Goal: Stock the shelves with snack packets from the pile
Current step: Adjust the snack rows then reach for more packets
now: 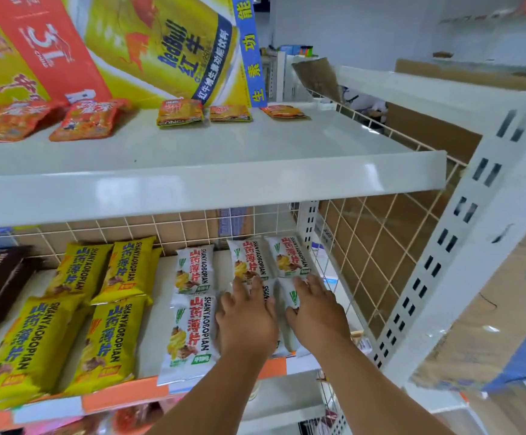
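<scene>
Lower shelf [156,334]: left hand [246,318] and right hand [316,312], fingers flat, gripping nothing, press white Shanyaobopian packets [286,290] into line beneath them; next step likely requires fetching more.

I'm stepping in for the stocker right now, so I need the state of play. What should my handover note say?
Left hand lies flat on a white packet at the middle shelf's right end.
Right hand lies flat on its neighbour.
Done: three white packets behind, a fourth front-left, yellow packets beyond.
Left: square these two; upper shelf has bare room. Pile not in view.
</scene>
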Tool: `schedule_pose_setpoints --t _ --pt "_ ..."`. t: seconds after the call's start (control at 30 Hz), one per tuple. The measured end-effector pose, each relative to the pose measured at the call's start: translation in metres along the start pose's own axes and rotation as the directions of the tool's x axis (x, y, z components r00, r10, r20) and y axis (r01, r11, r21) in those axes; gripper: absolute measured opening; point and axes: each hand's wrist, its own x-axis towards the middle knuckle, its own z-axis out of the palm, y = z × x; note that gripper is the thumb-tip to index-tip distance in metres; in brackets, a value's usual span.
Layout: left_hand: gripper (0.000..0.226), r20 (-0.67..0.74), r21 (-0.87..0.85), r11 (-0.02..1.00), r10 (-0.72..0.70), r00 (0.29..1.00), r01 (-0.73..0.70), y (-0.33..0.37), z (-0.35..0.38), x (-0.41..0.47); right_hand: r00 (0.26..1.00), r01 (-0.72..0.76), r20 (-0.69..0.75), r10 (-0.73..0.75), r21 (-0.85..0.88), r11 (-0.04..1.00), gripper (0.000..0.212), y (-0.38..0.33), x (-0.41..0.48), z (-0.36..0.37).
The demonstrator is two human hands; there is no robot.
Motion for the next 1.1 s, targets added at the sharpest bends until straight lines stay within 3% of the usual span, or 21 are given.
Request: schedule_pose_setpoints --t 0.17,0.3,0.67,1.1 --pt "0.073 -0.009 0.095 0.976 0.199 0.98 -0.197 0.003 0.006 -0.007 1.0 0.001 0.025 0.0 -0.035 0.999 0.073 -0.001 0.003 0.003" --pt "0.085 0.035 0.097 0.978 0.183 0.982 -0.186 0.002 0.011 -0.008 0.999 -0.002 0.04 0.004 -0.061 0.998 0.077 -0.001 0.001 0.004" --pt "0.07 0.065 0.103 0.981 0.156 0.986 -0.162 0.003 0.015 -0.006 1.0 0.001 0.021 0.0 -0.042 0.999 0.08 0.0 0.001 0.007" --pt "0.084 0.054 0.116 0.977 0.174 0.983 -0.18 0.005 0.011 -0.012 1.0 0.003 0.013 -0.003 -0.029 1.0 0.083 0.001 -0.004 0.008"
